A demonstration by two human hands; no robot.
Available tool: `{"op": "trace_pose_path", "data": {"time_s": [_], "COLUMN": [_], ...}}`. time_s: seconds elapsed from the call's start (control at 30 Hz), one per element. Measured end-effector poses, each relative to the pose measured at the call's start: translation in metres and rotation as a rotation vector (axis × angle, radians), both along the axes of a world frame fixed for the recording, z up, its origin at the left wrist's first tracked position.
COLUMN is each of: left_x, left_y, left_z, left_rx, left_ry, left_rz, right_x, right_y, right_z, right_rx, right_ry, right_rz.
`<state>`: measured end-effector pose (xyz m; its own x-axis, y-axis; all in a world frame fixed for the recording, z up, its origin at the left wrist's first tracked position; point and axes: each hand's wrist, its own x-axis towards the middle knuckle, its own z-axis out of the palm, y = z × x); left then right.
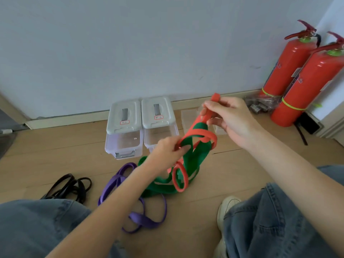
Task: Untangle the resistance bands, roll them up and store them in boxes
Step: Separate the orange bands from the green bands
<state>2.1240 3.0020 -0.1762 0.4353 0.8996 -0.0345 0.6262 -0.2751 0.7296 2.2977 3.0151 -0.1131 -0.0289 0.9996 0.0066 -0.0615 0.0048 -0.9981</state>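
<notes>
Both hands are engaged with the tangle: my right hand [229, 118] is raised, fingers curled and pinching the upper end of the red band [197, 131], while my left hand [167, 149], lower and to the left of it, grips a loop where the red band crosses the green band [191, 161]. Red is wound around green between my two hands; below my left hand both bands hang down, and the green band's lower loops rest on the floor [195, 211]. Under my left forearm lies the purple band [141, 218], loose and twisted on the floor. Further left of that arm sits the black band [72, 187], bunched in a heap. Beyond my left hand, against the wall, stand two clear boxes side by side and touching, the left box [123, 131] and the right box [159, 125], each with a grey lid in place. Behind my right hand lies a flat clear plastic piece [189, 118]. Well to the right of that hand stand two red fire extinguishers [297, 71].
</notes>
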Motion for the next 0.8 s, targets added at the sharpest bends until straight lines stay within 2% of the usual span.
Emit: {"op": "trace_pose_path", "data": {"time_s": [0.03,0.07,0.13,0.17,0.2,0.27,0.33,0.4,0.47,0.5,0.53,0.6,0.63,0.7,0.73,0.77,0.8], "left_x": [-0.005,-0.011,-0.019,-0.021,-0.022,-0.023,-0.023,-0.023,-0.022,-0.023,-0.025,-0.037,-0.045,-0.057,-0.061,-0.060,-0.056], "left_y": [0.004,0.006,0.008,0.007,0.005,-0.002,-0.006,-0.005,-0.001,0.001,0.003,0.008,0.010,0.011,0.011,0.010,0.008], "left_z": [0.004,0.011,0.029,0.038,0.047,0.061,0.074,0.078,0.071,0.064,0.054,0.034,0.026,0.014,0.009,0.005,0.004], "left_rx": [0.016,0.035,0.113,0.125,0.107,0.002,-0.142,-0.234,-0.270,-0.244,-0.192,-0.078,-0.078,-0.199,-0.268,-0.317,-0.341], "left_ry": [0.032,0.060,0.060,0.024,-0.029,-0.198,-0.474,-0.761,-0.854,-0.771,-0.603,-0.173,0.034,0.453,0.589,0.614,0.528], "left_rz": [0.015,0.018,0.038,0.043,0.045,0.053,0.053,0.079,0.114,0.132,0.146,0.136,0.087,-0.107,-0.184,-0.225,-0.239], "right_x": [0.003,0.005,0.007,0.007,0.009,0.010,0.009,0.005,0.003,0.005,0.010,0.020,0.024,0.030,0.030,0.027,0.021], "right_y": [0.002,0.003,0.004,0.004,0.004,0.001,-0.004,-0.008,-0.009,-0.007,-0.002,0.007,0.009,0.011,0.011,0.009,0.007], "right_z": [-0.001,-0.002,-0.007,-0.008,-0.009,-0.004,0.001,0.004,0.007,0.007,0.003,-0.007,-0.011,-0.018,-0.021,-0.022,-0.022], "right_rx": [0.012,0.036,0.068,0.023,-0.076,-0.307,-0.273,-0.142,-0.073,-0.082,-0.119,-0.181,-0.186,-0.192,-0.202,-0.214,-0.229], "right_ry": [-0.016,-0.111,-0.473,-0.598,-0.629,-0.452,-0.218,-0.137,-0.179,-0.190,-0.199,-0.234,-0.279,-0.358,-0.358,-0.334,-0.288], "right_rz": [-0.045,-0.087,-0.116,-0.069,0.035,0.368,0.637,0.745,0.653,0.541,0.402,0.133,0.024,-0.102,-0.102,-0.061,0.002]}}
